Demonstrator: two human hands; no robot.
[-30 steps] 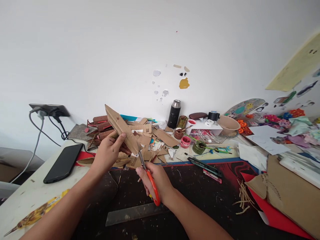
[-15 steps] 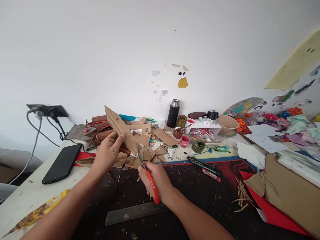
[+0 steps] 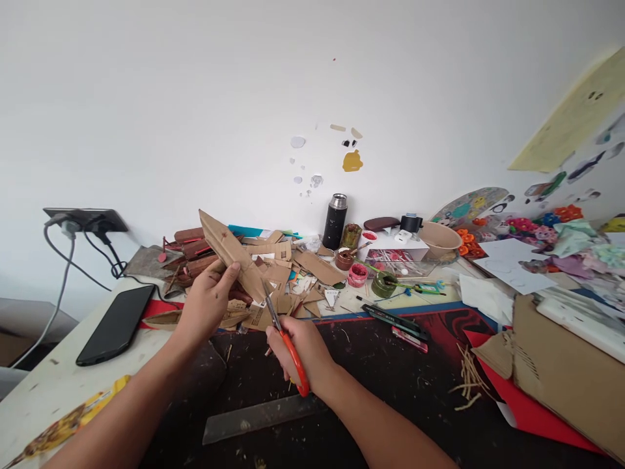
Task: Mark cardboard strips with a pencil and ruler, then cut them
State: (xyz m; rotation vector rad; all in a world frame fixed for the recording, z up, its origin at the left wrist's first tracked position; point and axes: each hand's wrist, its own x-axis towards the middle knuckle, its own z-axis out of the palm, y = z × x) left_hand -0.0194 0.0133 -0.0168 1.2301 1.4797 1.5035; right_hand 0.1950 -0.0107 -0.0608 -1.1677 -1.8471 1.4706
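A folded piece of brown cardboard (image 3: 223, 240), pointed at its upper left end, is pinched between the thumb and fingers of my left hand (image 3: 211, 294). It is held tilted above the heap of scraps. My right hand (image 3: 303, 352) grips a pair of scissors (image 3: 293, 355) with orange handles. The blades point up and away, at the lower right end of the cardboard. Whether they are cutting into it I cannot tell. Beneath my right hand a clear ruler (image 3: 258, 418) lies on the dark mat (image 3: 371, 397).
Cardboard scraps (image 3: 312, 268) are heaped behind my hands. A black flask (image 3: 335, 221) and open paint jars (image 3: 385, 284) stand behind. A phone (image 3: 116, 324) lies left, a utility knife (image 3: 394, 322) right of centre. Folded cardboard (image 3: 569, 378) lies on red paper (image 3: 541, 417) at right.
The whole view has shifted slightly, so things sit a little further left. The cardboard and the scissors stay in nearly the same place relative to each other.
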